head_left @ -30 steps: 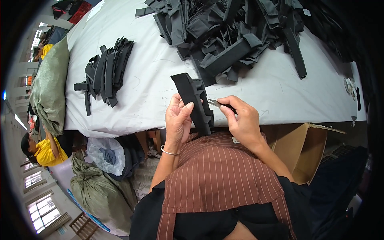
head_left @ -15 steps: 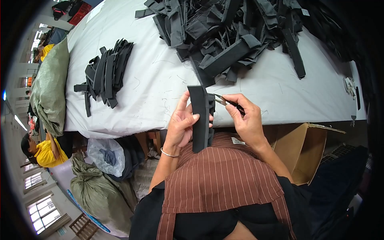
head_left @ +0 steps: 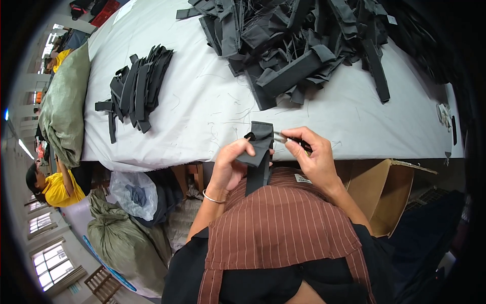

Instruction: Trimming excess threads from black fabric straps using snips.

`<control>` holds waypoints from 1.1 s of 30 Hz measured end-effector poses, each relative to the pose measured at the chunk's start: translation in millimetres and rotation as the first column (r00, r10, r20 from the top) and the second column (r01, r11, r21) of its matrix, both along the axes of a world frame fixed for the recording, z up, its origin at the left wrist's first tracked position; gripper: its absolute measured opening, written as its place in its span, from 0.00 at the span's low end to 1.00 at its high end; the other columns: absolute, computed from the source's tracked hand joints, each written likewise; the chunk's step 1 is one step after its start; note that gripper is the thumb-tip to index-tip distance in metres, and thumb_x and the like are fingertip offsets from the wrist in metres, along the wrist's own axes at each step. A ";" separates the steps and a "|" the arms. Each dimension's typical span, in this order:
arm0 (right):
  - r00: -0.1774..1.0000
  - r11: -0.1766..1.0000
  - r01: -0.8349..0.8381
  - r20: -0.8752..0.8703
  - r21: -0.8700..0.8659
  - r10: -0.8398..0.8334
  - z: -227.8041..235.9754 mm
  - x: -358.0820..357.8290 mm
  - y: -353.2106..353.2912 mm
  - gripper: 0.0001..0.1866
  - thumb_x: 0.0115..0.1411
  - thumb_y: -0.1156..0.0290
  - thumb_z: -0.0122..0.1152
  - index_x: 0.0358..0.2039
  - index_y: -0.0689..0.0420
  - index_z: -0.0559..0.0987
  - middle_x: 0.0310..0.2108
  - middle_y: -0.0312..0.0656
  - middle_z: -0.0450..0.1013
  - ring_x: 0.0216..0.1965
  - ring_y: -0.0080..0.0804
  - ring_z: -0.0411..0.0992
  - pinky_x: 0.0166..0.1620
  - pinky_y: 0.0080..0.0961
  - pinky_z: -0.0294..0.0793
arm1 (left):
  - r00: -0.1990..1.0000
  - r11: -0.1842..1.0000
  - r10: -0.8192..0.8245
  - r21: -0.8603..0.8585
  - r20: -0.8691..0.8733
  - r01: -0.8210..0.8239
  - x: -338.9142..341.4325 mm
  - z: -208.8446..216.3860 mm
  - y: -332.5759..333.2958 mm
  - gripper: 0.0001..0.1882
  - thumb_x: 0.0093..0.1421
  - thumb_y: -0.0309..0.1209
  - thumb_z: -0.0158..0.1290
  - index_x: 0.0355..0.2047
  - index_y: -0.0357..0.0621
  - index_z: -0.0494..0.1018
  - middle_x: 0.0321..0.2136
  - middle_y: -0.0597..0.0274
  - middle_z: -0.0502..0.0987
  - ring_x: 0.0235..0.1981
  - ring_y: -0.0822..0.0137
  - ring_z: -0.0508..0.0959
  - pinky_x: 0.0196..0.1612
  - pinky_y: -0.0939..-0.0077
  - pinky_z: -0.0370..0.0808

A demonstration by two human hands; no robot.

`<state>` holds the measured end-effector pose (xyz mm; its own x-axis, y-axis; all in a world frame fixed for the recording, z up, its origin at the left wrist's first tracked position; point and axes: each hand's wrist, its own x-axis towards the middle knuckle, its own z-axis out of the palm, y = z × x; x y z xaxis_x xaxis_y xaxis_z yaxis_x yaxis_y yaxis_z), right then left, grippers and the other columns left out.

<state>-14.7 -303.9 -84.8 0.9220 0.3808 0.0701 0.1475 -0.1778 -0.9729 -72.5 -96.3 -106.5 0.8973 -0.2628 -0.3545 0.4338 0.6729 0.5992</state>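
My left hand (head_left: 230,161), with a bracelet at the wrist, is closed on a dark grey fabric strip (head_left: 261,138) in front of my body. The strip is bent over, its lower part hanging toward my apron. In my right hand (head_left: 315,154) is a pair of black-handled thread snips (head_left: 297,142). The tips of the snips point left, close to the strip's right edge; whether they touch it I cannot tell. A big heap of similar dark strips (head_left: 288,66) lies at the far middle of the table. A smaller neat bundle of strips (head_left: 136,93) rests at the left.
Loose threads lie on the white-covered table (head_left: 202,91). An open cardboard box (head_left: 377,195) stands below its edge at right. At left are a green sack (head_left: 63,104), another tied sack (head_left: 121,248) and a clear plastic bag (head_left: 134,197). A person in yellow (head_left: 61,188) sits farther off.
The strip, held upright and flat before, is now folded over in my left hand and lower. My right hand with the snips has moved down slightly.
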 end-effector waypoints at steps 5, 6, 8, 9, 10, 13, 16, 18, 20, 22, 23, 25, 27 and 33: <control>0.999 0.998 -0.034 0.038 -0.052 0.036 -4.6 -9.0 -6.9 0.08 0.55 0.75 0.60 0.37 0.60 0.79 0.29 0.42 0.76 0.28 0.32 0.74 0.31 0.24 0.71 | 0.991 0.980 0.130 0.148 0.038 -0.134 2.1 6.7 -12.5 0.35 0.53 0.19 0.54 0.61 0.35 0.54 0.48 0.43 0.70 0.46 0.56 0.77 0.47 0.61 0.80; 0.998 0.996 -0.035 0.044 -0.080 0.039 -4.3 -9.7 -8.1 0.08 0.55 0.74 0.61 0.36 0.59 0.79 0.28 0.42 0.76 0.27 0.34 0.75 0.31 0.25 0.70 | 0.991 0.980 0.131 0.147 0.037 -0.135 1.9 7.5 -13.0 0.35 0.53 0.19 0.54 0.61 0.35 0.54 0.48 0.43 0.70 0.46 0.56 0.77 0.47 0.61 0.80; 0.996 0.992 -0.005 0.091 -0.128 0.017 -5.8 -10.8 -9.6 0.08 0.54 0.74 0.62 0.35 0.58 0.79 0.27 0.42 0.76 0.27 0.35 0.74 0.30 0.25 0.70 | 0.987 0.969 0.143 0.193 0.074 -0.155 2.1 12.3 -14.9 0.34 0.53 0.19 0.53 0.61 0.35 0.55 0.49 0.43 0.70 0.46 0.56 0.77 0.47 0.60 0.80; 0.990 0.984 0.027 0.139 -0.174 -0.003 -6.3 -11.1 -10.1 0.08 0.53 0.74 0.62 0.35 0.58 0.79 0.26 0.41 0.75 0.27 0.35 0.74 0.30 0.26 0.70 | 0.987 0.969 0.142 0.193 0.074 -0.154 2.2 14.4 -15.9 0.34 0.53 0.19 0.53 0.61 0.35 0.55 0.49 0.43 0.70 0.46 0.56 0.77 0.47 0.60 0.80; 0.990 0.985 0.026 0.138 -0.173 -0.002 -5.4 -10.9 -9.2 0.08 0.53 0.74 0.62 0.35 0.58 0.79 0.26 0.41 0.75 0.27 0.35 0.74 0.30 0.26 0.70 | 0.987 0.969 0.144 0.190 0.078 -0.156 2.1 16.5 -16.6 0.33 0.53 0.17 0.50 0.60 0.35 0.56 0.49 0.45 0.70 0.45 0.59 0.77 0.47 0.64 0.80; 0.975 0.978 0.048 0.222 -0.201 -0.003 -2.6 -9.2 -4.0 0.07 0.52 0.73 0.63 0.33 0.57 0.79 0.26 0.40 0.75 0.26 0.36 0.73 0.29 0.28 0.69 | 0.985 0.964 0.141 0.213 0.095 -0.158 1.3 13.5 -15.4 0.32 0.53 0.15 0.48 0.60 0.34 0.56 0.48 0.46 0.70 0.45 0.60 0.77 0.47 0.65 0.80; 0.963 0.977 0.041 0.269 -0.209 0.017 -2.7 -9.7 -0.8 0.05 0.51 0.74 0.63 0.31 0.56 0.79 0.25 0.39 0.75 0.26 0.34 0.72 0.29 0.28 0.69 | 0.984 0.960 0.137 0.231 0.113 -0.160 0.5 11.7 -15.3 0.32 0.52 0.15 0.48 0.59 0.33 0.57 0.48 0.45 0.70 0.45 0.58 0.77 0.48 0.63 0.79; 0.969 0.975 0.028 0.247 -0.221 0.028 -2.5 -10.7 0.2 0.04 0.51 0.74 0.64 0.29 0.56 0.79 0.24 0.37 0.75 0.25 0.34 0.72 0.28 0.28 0.69 | 0.983 0.961 0.140 0.224 0.116 -0.163 -0.6 10.3 -15.1 0.31 0.52 0.15 0.47 0.59 0.33 0.57 0.48 0.46 0.70 0.45 0.59 0.77 0.48 0.64 0.79; 0.967 0.974 0.016 0.250 -0.224 0.041 -3.1 -11.0 1.2 0.04 0.51 0.76 0.63 0.29 0.58 0.80 0.25 0.39 0.75 0.26 0.35 0.73 0.29 0.28 0.69 | 0.988 0.955 0.120 0.260 0.100 -0.143 -2.2 8.6 -13.4 0.31 0.51 0.12 0.44 0.58 0.32 0.60 0.53 0.52 0.66 0.52 0.69 0.70 0.53 0.75 0.72; 0.966 0.974 0.005 0.252 -0.227 0.054 -3.1 -11.4 2.3 0.05 0.50 0.77 0.62 0.30 0.59 0.80 0.26 0.41 0.76 0.27 0.36 0.73 0.31 0.27 0.70 | 0.989 0.950 0.113 0.279 0.100 -0.137 -3.5 7.5 -13.2 0.31 0.50 0.12 0.44 0.57 0.32 0.61 0.53 0.53 0.66 0.53 0.69 0.69 0.54 0.77 0.71; 0.967 0.972 0.003 0.249 -0.234 0.057 -2.7 -11.6 3.0 0.05 0.50 0.77 0.62 0.30 0.59 0.80 0.25 0.41 0.76 0.26 0.36 0.73 0.31 0.27 0.70 | 0.989 0.946 0.106 0.298 0.101 -0.132 -4.0 7.4 -13.0 0.30 0.50 0.12 0.44 0.57 0.32 0.61 0.54 0.53 0.65 0.54 0.70 0.68 0.55 0.78 0.69; 0.968 0.970 0.001 0.245 -0.242 0.060 -3.3 -11.4 2.8 0.05 0.50 0.77 0.62 0.30 0.59 0.80 0.25 0.41 0.76 0.26 0.37 0.73 0.31 0.27 0.70 | 0.989 0.948 0.108 0.290 0.096 -0.132 -4.3 7.2 -13.1 0.30 0.50 0.12 0.44 0.57 0.32 0.61 0.53 0.53 0.66 0.53 0.69 0.70 0.54 0.77 0.71; 0.969 0.975 -0.015 0.237 -0.224 0.069 -5.2 -10.0 0.4 0.04 0.53 0.77 0.61 0.31 0.60 0.79 0.25 0.40 0.76 0.26 0.31 0.73 0.31 0.24 0.70 | 0.990 0.951 0.109 0.280 0.092 -0.131 -3.3 8.9 -13.8 0.30 0.50 0.13 0.44 0.57 0.32 0.61 0.52 0.53 0.67 0.52 0.68 0.71 0.53 0.75 0.72; 0.991 0.999 -0.034 -0.128 -0.037 0.029 -6.8 -10.6 -5.3 0.04 0.56 0.75 0.60 0.32 0.61 0.79 0.26 0.40 0.77 0.27 0.25 0.74 0.32 0.20 0.69 | 0.987 0.955 0.120 0.258 0.107 -0.144 -1.4 17.4 -19.2 0.29 0.51 0.16 0.46 0.55 0.32 0.60 0.49 0.47 0.69 0.45 0.60 0.77 0.48 0.64 0.79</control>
<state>-25.3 -309.2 -91.5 0.9099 0.4101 -0.0625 0.0292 -0.2135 -0.9765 -73.9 -115.5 -89.1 0.9489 -0.0478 -0.3121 0.2885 0.5327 0.7956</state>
